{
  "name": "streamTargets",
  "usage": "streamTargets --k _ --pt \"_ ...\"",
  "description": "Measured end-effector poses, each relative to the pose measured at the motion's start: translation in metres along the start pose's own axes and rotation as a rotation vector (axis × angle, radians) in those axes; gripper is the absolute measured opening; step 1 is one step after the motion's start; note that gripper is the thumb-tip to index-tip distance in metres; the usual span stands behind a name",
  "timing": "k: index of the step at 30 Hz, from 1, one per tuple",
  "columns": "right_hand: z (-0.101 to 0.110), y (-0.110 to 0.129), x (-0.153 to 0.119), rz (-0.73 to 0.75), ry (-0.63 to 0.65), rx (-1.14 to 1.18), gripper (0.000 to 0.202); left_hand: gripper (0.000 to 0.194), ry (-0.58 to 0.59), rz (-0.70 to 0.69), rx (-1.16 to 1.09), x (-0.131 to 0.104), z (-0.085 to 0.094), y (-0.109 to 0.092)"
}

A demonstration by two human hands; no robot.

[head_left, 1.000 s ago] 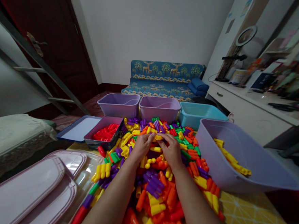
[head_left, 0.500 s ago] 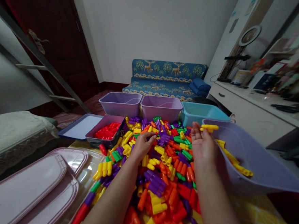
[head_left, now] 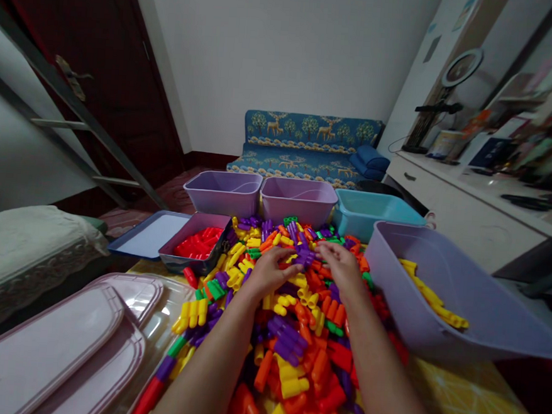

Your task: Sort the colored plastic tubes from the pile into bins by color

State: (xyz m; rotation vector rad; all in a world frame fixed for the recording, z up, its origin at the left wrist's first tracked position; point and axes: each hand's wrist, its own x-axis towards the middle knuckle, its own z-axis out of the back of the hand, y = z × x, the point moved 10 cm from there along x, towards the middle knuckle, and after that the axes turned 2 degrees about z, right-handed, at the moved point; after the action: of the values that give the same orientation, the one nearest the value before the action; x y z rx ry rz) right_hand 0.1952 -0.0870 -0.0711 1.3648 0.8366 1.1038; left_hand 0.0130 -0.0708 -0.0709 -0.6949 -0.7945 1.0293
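Observation:
A heap of plastic bullet-shaped building blocks (head_left: 290, 343) in yellow, orange, red, purple and green covers the table before me. My left hand (head_left: 271, 275) hovers over the heap's middle, thumb and fingers apart, with a bit of yellow showing in the gap. Just to its right, my right hand (head_left: 343, 273) reaches into the heap with its fingers loosely spread. Between both hands lies a cluster of purple blocks (head_left: 304, 257). Beside my right forearm, a large lavender bin (head_left: 477, 297) contains yellow blocks (head_left: 433, 297).
Behind the heap stand two purple bins (head_left: 223, 194) and a turquoise bin (head_left: 375, 207). At the left, a box (head_left: 189, 265) holds red blocks beside its blue-edged lid (head_left: 149, 233). Pink lids (head_left: 48, 349) lie stacked at the front left. A patterned sofa (head_left: 308, 147) is beyond.
My right hand has moved left from the lavender bin's rim to the heap, and the yellow block at its fingers is no longer seen there. My left hand's thumb and fingers have parted.

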Motion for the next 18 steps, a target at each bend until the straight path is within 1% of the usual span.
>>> streamTargets --k 1,3,4,5,6,7,9,10,12,13,15,18 --pt "-0.009 0.0 -0.002 0.053 0.056 -0.181 0.035 0.044 0.013 -0.029 0.047 -0.001 -0.002 -0.003" --pt "-0.025 0.004 -0.008 0.186 0.12 -0.493 0.043 0.049 0.041 -0.052 0.096 -0.001 -0.005 -0.005" --pt "-0.032 0.007 -0.011 0.247 0.142 -0.594 0.047 0.052 0.057 -0.048 0.089 -0.001 -0.007 -0.003" --pt "-0.039 0.009 -0.014 0.294 0.163 -0.646 0.049 0.056 0.069 -0.038 0.069 -0.001 -0.008 0.0" --pt "-0.045 0.011 -0.017 0.326 0.183 -0.643 0.051 0.06 0.076 -0.027 0.036 -0.001 -0.009 0.003" --pt "-0.05 0.012 -0.019 0.339 0.207 -0.592 0.054 0.065 0.073 -0.017 -0.007 -0.001 -0.009 0.006" --pt "-0.059 0.009 -0.021 0.326 0.269 -0.392 0.063 0.072 0.04 -0.007 -0.116 0.001 -0.007 0.011" --pt "-0.064 0.007 -0.021 0.31 0.304 -0.277 0.066 0.072 0.009 0.0 -0.172 0.002 -0.005 0.014" --pt "-0.073 0.003 -0.023 0.289 0.374 -0.091 0.069 0.065 -0.069 0.022 -0.272 0.003 0.0 0.019" --pt "-0.076 0.002 -0.025 0.287 0.398 -0.034 0.069 0.058 -0.112 0.033 -0.315 0.003 0.004 0.022" --pt "-0.08 0.001 -0.027 0.29 0.422 0.009 0.066 0.048 -0.177 0.051 -0.386 0.003 0.009 0.025" --pt "-0.083 0.005 -0.031 0.302 0.444 -0.004 0.062 0.04 -0.23 0.077 -0.464 0.003 0.015 0.029"
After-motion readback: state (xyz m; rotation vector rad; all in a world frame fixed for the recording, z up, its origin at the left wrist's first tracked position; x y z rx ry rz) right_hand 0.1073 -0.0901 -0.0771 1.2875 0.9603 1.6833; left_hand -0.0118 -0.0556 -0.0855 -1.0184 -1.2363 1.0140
